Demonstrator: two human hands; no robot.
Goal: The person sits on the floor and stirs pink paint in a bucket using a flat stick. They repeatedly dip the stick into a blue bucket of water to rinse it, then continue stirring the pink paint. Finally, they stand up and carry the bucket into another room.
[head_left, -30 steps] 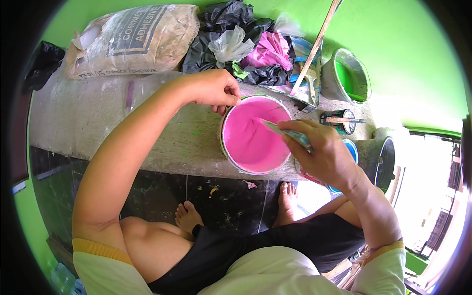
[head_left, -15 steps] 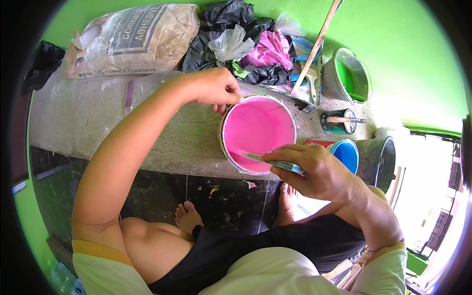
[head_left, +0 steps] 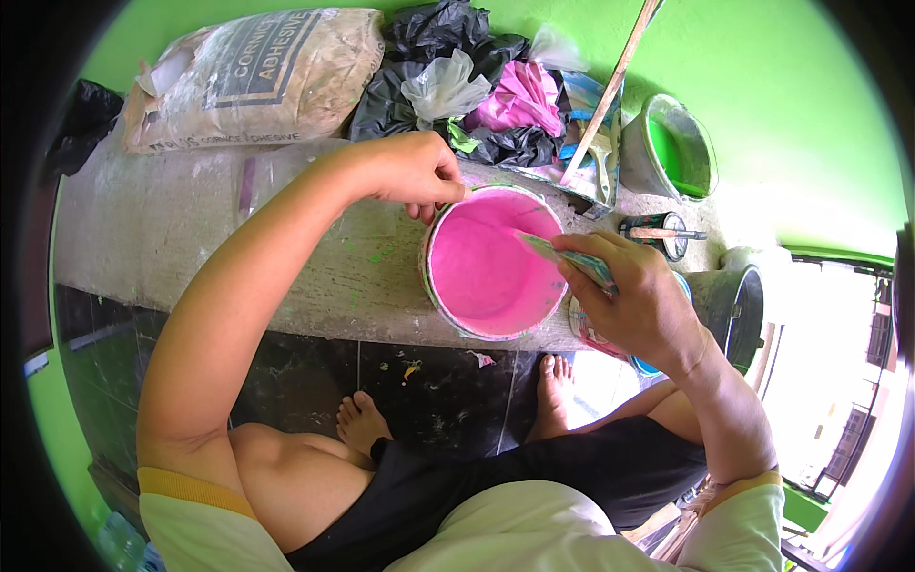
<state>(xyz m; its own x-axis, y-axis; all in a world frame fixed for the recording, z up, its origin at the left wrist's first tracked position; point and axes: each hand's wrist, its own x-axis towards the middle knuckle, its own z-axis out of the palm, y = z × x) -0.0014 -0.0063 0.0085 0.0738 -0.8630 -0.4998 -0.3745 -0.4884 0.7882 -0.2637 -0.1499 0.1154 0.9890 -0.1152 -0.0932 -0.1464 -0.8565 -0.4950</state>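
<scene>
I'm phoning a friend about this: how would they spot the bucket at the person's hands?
Find the long pale bench along the green wall. At its front edge, the left hand touches a pale-rimmed bucket. Unlike the grey bucket of green paint behind it, this one holds pink paint.

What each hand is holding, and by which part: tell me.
The right hand holds a flat, paint-smeared tool by its multicoloured end, the other end pointing into the bucket. The left hand appears to pinch the bucket's far-left rim.
</scene>
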